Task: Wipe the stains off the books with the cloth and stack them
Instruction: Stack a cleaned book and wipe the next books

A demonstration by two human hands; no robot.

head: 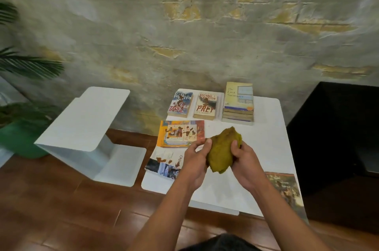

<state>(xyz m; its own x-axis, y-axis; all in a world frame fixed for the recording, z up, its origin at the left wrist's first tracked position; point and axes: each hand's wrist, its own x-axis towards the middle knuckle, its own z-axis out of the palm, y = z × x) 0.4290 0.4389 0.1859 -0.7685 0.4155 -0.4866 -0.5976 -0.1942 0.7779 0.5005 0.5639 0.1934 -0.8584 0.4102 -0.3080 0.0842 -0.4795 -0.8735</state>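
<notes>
Currently held: one olive-green cloth [224, 151], bunched, raised off the white surface [264, 144] between both hands. Left hand [194, 163] pinches the cloth's near-left edge with thumb and curled fingers; right hand [245, 165] grasps its right side, fingers wrapped into the fabric. Judged purpose of the two-handed grip: to gather or refold the cloth into a pad with a fresh face before wiping. Just left of the left grip, and partly under it: a white-covered book [164, 163] lying flat, brown blots on its cover, its near corner reaching the surface edge. Just beyond that grip: an orange-bordered book [181, 133] lying flat, dark splotches across its central picture; probably the closest candidates for wiping, being within easy reach. Further beyond the grips, by the wall: a Stephen Hunter paperback [180, 105] and a paperback titled Prey [206, 107], side by side, both marked with dark stains. Beyond the right grip: a stack of books [238, 105], pale yellow cover on top, apparently the finished pile, kept clear of the stained ones. Near and right of the right grip: a dark-covered book [286, 188] at the surface's corner; stains not discernible. Task judged partly done; at least four stained books remain unstacked.
</notes>
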